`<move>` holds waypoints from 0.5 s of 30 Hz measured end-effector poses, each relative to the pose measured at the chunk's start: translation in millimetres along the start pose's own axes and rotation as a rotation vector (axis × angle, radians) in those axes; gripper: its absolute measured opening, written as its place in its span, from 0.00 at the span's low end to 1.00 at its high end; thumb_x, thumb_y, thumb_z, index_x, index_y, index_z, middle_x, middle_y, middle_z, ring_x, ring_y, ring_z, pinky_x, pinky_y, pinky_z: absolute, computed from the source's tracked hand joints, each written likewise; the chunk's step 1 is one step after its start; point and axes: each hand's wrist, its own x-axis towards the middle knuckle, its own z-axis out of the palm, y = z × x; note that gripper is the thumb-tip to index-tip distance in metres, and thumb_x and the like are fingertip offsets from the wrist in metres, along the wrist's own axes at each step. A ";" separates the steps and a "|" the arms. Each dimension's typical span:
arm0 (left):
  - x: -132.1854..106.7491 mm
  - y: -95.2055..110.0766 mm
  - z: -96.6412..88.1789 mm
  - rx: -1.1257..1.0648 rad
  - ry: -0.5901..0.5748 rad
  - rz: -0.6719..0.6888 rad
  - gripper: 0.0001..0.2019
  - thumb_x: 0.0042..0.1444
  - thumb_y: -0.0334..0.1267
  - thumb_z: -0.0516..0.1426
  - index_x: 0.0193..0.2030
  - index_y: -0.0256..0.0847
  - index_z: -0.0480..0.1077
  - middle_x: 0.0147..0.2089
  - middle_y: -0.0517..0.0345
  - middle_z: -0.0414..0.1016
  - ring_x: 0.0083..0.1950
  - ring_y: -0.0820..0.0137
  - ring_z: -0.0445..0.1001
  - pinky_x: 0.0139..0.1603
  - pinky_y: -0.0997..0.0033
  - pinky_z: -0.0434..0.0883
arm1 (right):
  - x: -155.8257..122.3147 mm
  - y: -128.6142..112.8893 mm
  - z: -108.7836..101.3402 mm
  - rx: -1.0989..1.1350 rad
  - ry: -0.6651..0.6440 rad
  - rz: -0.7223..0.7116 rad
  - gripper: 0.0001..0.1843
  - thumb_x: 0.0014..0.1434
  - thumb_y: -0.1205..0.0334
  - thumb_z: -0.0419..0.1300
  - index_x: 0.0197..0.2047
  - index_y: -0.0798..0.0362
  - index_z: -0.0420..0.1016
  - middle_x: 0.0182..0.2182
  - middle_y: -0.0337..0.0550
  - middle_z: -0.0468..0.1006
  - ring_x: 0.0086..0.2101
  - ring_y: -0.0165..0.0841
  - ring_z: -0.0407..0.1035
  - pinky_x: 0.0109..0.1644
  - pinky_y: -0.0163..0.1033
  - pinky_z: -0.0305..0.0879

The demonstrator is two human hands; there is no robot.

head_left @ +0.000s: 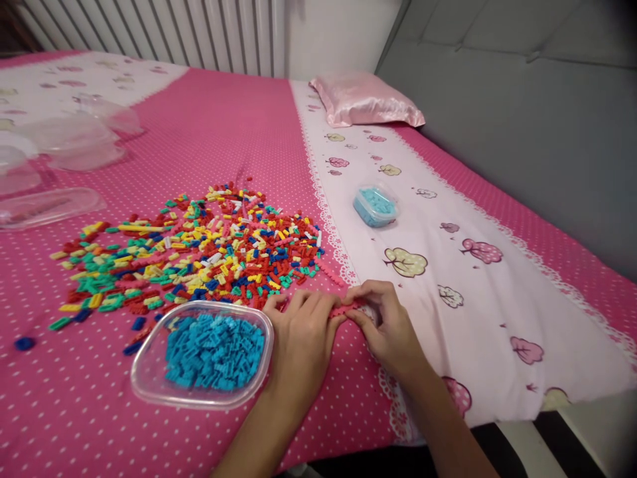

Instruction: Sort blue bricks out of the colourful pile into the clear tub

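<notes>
Near the bed's front edge, my left hand point(303, 332) and my right hand point(385, 325) meet, both closed on a thin strip of joined pink building bricks point(342, 309). Fingers cover most of the strip, so its full length is hidden. Just left of my left hand sits a clear plastic tub point(144, 388) with many small blue bricks point(213, 352) in it. Behind my hands spreads a large heap of loose mixed-colour bricks point(223, 245), red, yellow, green, blue, white and pink. Another pink strip point(329, 272) lies at the heap's right edge.
A smaller clear tub of light blue bricks point(375, 204) stands on the white band of the bedsheet point(423, 318). Clear containers point(74, 136) and a lid-like tray point(54, 207) lie at the left. A pink pillow point(365, 99) rests by the grey headboard point(507, 126); a radiator point(199, 33) is behind.
</notes>
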 end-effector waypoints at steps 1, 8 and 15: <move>-0.1 0.2 0.3 0.008 0.003 -0.009 0.02 0.65 0.39 0.60 0.43 0.47 0.73 0.42 0.65 0.82 0.48 0.63 0.75 0.53 0.53 0.52 | 0.1 -1.0 -0.6 -0.001 0.021 0.007 0.13 0.65 0.68 0.58 0.50 0.45 0.64 0.44 0.42 0.75 0.47 0.37 0.73 0.54 0.46 0.69; -0.3 0.1 1.5 0.053 0.144 -0.136 0.04 0.63 0.31 0.58 0.44 0.42 0.72 0.42 0.58 0.81 0.46 0.60 0.73 0.53 0.53 0.55 | 28.4 -1.3 -3.3 -0.129 0.088 0.191 0.13 0.67 0.58 0.57 0.52 0.49 0.74 0.45 0.47 0.76 0.42 0.38 0.71 0.47 0.45 0.68; 0.1 -0.9 4.2 0.125 0.093 -0.151 0.12 0.66 0.32 0.55 0.54 0.45 0.70 0.50 0.56 0.80 0.51 0.57 0.71 0.54 0.50 0.56 | 79.1 1.4 9.5 -0.241 -0.269 0.138 0.15 0.59 0.64 0.63 0.50 0.51 0.78 0.33 0.40 0.78 0.34 0.35 0.72 0.42 0.43 0.68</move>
